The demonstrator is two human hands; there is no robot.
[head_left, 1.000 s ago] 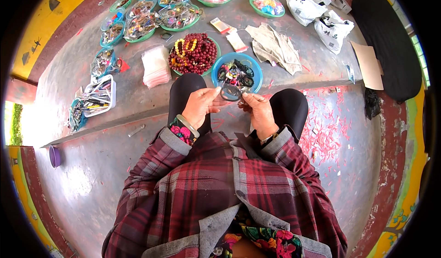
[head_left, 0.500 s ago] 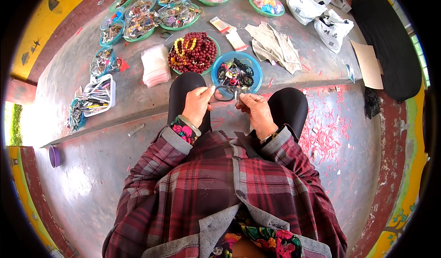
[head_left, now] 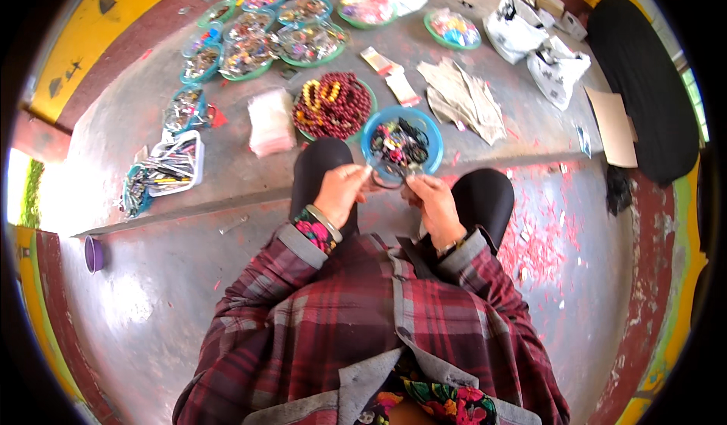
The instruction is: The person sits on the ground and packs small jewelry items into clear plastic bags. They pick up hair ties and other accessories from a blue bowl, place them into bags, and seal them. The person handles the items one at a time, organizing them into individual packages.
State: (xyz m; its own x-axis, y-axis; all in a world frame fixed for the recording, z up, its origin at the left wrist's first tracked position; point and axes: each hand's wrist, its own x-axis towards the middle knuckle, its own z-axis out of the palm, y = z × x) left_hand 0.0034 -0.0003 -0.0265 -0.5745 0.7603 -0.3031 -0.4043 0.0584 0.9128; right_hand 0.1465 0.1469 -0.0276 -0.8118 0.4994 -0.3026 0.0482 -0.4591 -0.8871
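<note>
Between my two hands is a dark looped band, like a hair tie, just over the near rim of a blue bowl. My left hand pinches its left side between thumb and fingers. The right side is pinched by my right hand. A bit of something clear seems to be around the loop, too blurred to make out. Black bands and small colourful pieces fill the bowl. Left of it, dark red and yellow bead strings are heaped in a green bowl.
A stack of clear bags lies left of the beads. Several bowls of packed trinkets stand farther back. Pens fill a white basket at left. A beige cloth and white plastic bags lie right. Red scraps litter the floor.
The whole view has shifted slightly, so the bowls sit lower and farther right. My hands still pinch the looped band, which now appears against the blue bowl's near rim.
</note>
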